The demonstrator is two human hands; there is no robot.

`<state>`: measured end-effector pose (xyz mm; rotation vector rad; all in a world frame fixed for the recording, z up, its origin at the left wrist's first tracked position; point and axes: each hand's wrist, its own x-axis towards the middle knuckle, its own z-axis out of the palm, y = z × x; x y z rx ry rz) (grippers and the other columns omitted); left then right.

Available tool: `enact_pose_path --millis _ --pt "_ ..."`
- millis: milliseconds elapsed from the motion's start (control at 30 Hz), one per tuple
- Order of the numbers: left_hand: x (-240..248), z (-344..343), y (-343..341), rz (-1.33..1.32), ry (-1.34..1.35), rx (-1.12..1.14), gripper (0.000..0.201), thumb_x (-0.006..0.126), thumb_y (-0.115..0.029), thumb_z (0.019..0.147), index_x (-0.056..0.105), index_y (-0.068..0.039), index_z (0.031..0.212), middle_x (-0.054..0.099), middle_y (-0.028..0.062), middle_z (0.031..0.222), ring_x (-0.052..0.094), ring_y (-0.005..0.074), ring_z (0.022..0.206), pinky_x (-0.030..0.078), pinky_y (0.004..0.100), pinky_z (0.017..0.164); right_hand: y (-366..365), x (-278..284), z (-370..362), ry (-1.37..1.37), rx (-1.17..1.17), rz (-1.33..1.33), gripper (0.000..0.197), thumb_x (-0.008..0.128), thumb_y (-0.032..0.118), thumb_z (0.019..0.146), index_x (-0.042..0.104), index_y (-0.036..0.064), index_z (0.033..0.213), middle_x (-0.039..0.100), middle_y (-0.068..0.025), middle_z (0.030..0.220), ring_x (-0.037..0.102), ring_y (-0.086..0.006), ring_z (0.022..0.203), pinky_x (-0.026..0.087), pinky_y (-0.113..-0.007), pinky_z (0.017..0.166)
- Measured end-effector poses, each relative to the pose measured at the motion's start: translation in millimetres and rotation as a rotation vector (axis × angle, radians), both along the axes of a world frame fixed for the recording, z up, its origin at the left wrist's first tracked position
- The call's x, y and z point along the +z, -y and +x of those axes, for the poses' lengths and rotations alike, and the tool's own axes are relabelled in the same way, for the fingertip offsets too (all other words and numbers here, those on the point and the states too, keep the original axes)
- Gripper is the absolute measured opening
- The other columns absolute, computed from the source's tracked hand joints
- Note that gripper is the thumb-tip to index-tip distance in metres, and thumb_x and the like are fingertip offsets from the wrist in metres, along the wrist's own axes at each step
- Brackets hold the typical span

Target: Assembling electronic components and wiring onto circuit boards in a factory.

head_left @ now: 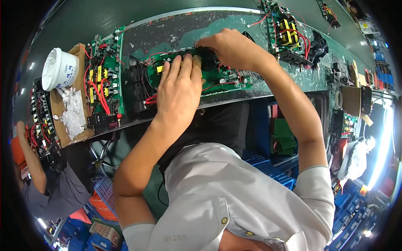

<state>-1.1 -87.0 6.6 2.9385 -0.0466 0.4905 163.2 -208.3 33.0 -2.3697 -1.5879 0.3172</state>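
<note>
A long green circuit board (215, 78) with red wires lies across the worktable in front of me. My left hand (180, 88) rests flat on its middle, fingers stretched out and covering the parts beneath. Over the board's far edge, my right hand (234, 47) is curled with its fingers closed near a dark part. What those fingers hold, if anything, is hidden. Black end parts (137, 83) with red wires stand at the board's left end.
Another wired board (102, 79) lies to the left, beside a white tub (60, 69) and a cardboard piece (79, 102) smeared with white paste. A board with yellow transformers (289, 35) lies at the far right. Another person's arm (33, 163) reaches in at the left.
</note>
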Motion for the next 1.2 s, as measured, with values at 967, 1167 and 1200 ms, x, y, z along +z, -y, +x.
enact_pose_path --millis 967,1167,1200 --pt "32.5 -52.0 -54.7 -0.344 -0.033 -0.280 0.016 0.075 -0.013 0.081 0.071 -0.005 0.094 0.066 0.0101 0.112 0.059 0.0317 0.111 0.047 0.0404 0.093 56.0 1.8 -102.1 0.133 -0.049 0.266 0.023 0.075 0.016 0.082 0.064 0.0026 0.097 0.059 -0.0133 0.112 0.059 -0.0378 0.103 0.049 -0.043 0.087" --pt "21.4 -41.9 -63.7 -0.388 -0.016 -0.348 0.030 0.076 -0.014 0.081 0.060 -0.004 0.104 0.061 0.0148 0.117 0.063 0.0356 0.098 0.051 0.0393 0.085 50.4 -16.8 -93.2 0.251 -0.003 0.347 0.022 0.073 0.015 0.084 0.061 0.0024 0.096 0.051 -0.0144 0.136 0.052 -0.0374 0.123 0.044 -0.047 0.101" --pt "20.2 -39.3 -66.2 -0.432 -0.020 -0.308 0.032 0.077 -0.014 0.081 0.058 -0.004 0.105 0.062 0.0145 0.112 0.063 0.0358 0.097 0.051 0.0398 0.084 50.3 -16.1 -91.6 0.238 -0.001 0.326 0.022 0.073 0.015 0.084 0.060 0.0017 0.096 0.051 -0.0151 0.138 0.052 -0.0375 0.125 0.044 -0.047 0.102"
